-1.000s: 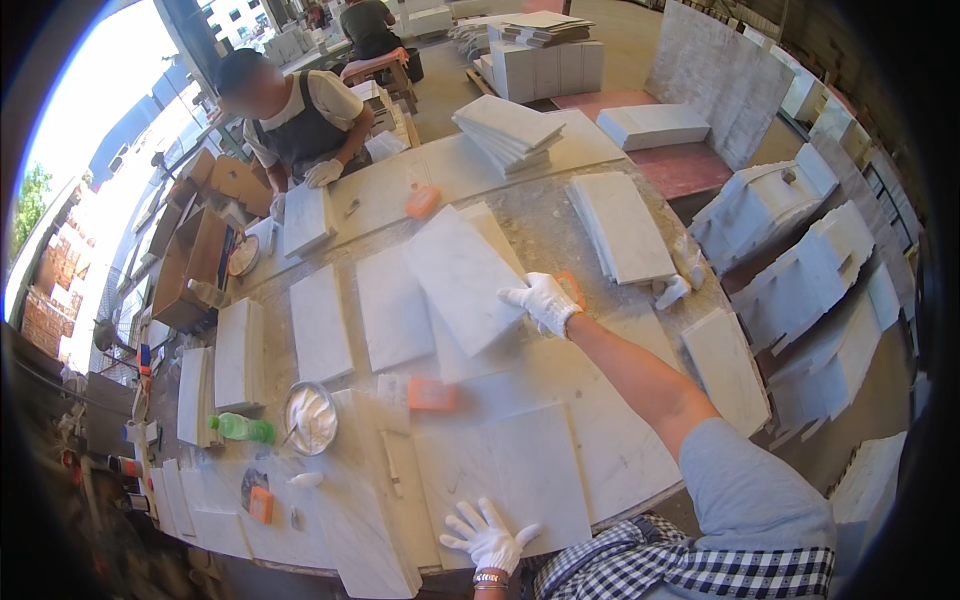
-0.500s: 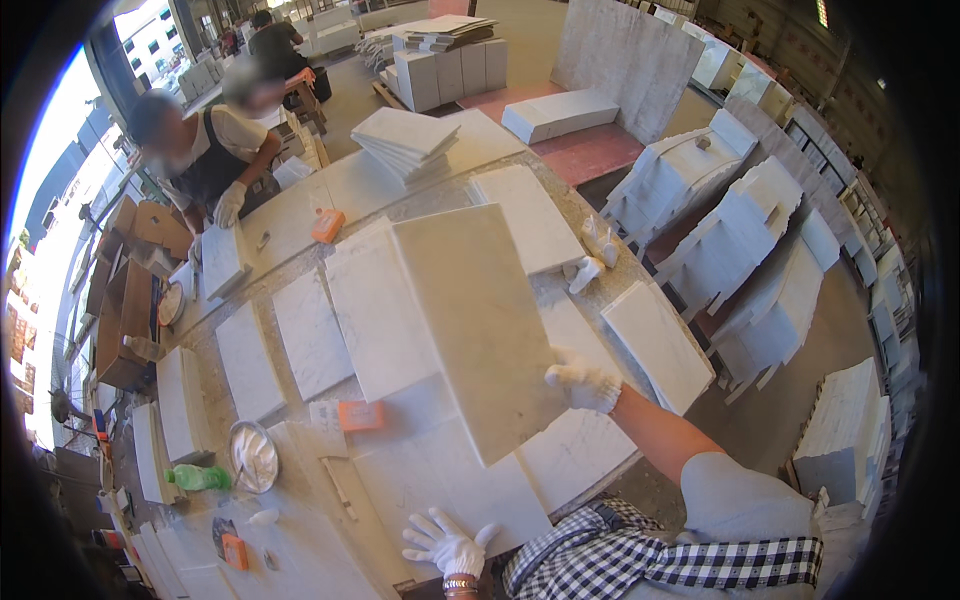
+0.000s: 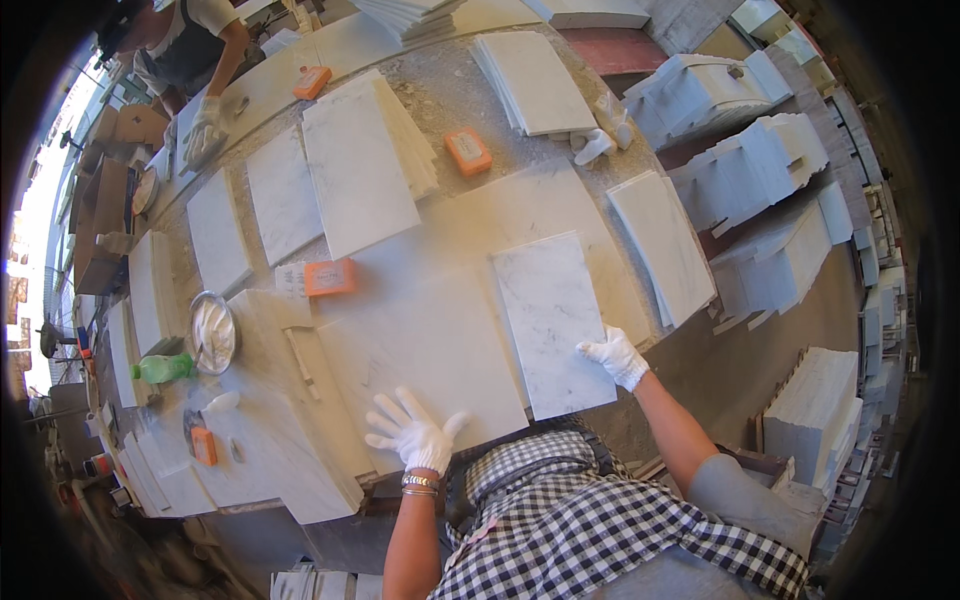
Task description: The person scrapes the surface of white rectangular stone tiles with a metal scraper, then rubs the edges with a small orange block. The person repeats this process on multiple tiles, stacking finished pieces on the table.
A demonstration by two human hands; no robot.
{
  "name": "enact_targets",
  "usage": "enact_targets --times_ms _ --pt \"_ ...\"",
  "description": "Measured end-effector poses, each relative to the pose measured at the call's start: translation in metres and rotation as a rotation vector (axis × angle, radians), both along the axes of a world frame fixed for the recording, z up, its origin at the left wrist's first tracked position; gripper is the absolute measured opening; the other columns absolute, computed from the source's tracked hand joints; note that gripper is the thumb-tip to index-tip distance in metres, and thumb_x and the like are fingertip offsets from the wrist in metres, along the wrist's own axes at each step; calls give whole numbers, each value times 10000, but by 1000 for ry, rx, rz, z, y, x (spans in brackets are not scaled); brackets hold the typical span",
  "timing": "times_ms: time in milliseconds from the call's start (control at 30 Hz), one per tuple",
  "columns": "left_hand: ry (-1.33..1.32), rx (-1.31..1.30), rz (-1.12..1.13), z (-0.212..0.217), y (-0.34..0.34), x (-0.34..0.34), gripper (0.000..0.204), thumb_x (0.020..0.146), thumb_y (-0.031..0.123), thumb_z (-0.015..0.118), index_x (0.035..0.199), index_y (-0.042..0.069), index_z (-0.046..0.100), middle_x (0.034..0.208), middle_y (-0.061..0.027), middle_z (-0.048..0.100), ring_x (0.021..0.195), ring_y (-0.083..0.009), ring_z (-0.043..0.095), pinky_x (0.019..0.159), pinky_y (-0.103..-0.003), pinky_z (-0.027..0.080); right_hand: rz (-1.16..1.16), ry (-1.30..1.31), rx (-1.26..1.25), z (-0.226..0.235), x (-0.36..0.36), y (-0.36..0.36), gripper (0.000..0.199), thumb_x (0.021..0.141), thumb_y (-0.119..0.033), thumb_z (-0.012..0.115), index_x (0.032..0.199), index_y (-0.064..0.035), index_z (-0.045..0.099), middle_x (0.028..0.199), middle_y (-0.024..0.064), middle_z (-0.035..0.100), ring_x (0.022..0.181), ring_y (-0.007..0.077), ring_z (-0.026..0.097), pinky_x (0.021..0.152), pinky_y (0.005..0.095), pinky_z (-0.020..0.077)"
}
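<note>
My right hand [image 3: 615,358], in a white glove, grips the right edge of a rectangular white marble tile [image 3: 555,325] with grey veins. The thumb lies over the top face and the other fingers are partly hidden at the edge. This tile is at the near side of the table, over larger pale slabs; whether it lies fully flat I cannot tell. My left hand [image 3: 410,432], also gloved, is spread with its fingers apart on or just above the near part of a large slab [image 3: 430,340]. Nothing is in it.
Stacked marble tiles [image 3: 360,165] lie farther back, beside orange blocks [image 3: 468,151]. Another tile stack [image 3: 660,240] sits at the right edge. A round metal dish [image 3: 213,335] and a green bottle [image 3: 163,369] are at left. A co-worker's gloved hand [image 3: 206,130] rests across the table.
My right hand has brought the tile down from its raised, tilted position toward the near slabs. An orange block behind it now shows. The left hand stays spread; the view has tipped downward.
</note>
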State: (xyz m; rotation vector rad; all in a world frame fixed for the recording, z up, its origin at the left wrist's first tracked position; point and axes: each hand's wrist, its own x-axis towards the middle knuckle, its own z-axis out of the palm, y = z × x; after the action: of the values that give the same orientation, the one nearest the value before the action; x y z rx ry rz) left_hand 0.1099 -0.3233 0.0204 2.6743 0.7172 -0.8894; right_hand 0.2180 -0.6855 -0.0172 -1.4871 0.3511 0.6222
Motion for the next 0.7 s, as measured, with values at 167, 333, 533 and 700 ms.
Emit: enact_targets --times_ms 167,333,533,700 --pt "7 21 -22 -3 -1 -1 1330 785 855 620 1656 18 66 1699 -325 -16 1524 -613 -15 1148 -784 -2 226 12 -293 21 15 24 366 910 -246 765 1145 31 723 1003 127 753 912 168 694 839 334 561" --pt "-12 55 -44 -3 -1 -1 1304 791 848 621 1658 30 90 1700 -321 1 1524 -610 14 1144 -790 34 773 213 -891 83 46 44 594 937 -552 668 1013 33 747 851 203 726 835 233 728 758 375 574" --pt "-8 87 -58 -1 -3 0 1282 797 851 606 1659 41 112 1700 -319 23 1523 -608 53 1143 -792 73 1164 -98 -1274 93 58 65 699 941 -673 517 1014 -33 789 980 209 765 949 355 743 826 477 560" --pt "9 79 -46 1 -2 2 1314 789 851 620 1665 44 67 1706 -312 -13 1530 -603 19 1157 -777 37 1186 -137 -1280 103 56 75 558 955 -568 524 1087 -98 793 1058 207 762 1010 392 730 888 498 554"
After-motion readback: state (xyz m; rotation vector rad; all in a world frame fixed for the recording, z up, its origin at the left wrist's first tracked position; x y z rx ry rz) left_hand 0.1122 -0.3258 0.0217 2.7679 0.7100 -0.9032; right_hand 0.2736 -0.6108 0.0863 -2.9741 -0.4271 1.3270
